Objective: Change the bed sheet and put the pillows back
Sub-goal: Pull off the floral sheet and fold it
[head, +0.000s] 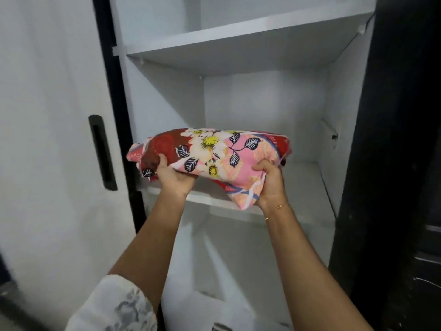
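2 hands: both on 1 folded bundle, at the open cupboard front
Sheet: folded floral cotton bed sheet, red and pink with white flowers and dark leaves (210,155), held level in the air just above the front edge of the middle white shelf board (210,199); contact with shelf unclear
Left hand (173,174): under the bundle's left end, thumb curled up over the red edge, other fingers hidden beneath
Right hand (268,179): fingers clamped on the bundle's lower right corner, pink cloth bunched in the grip
Wrist: thin gold bracelet (279,207) on right wrist
Sleeve: white lace sleeve (114,306) on left arm
Cupboard: white open-shelf wardrobe (238,44); white sliding door (47,115) with black slot handle (102,151) at left
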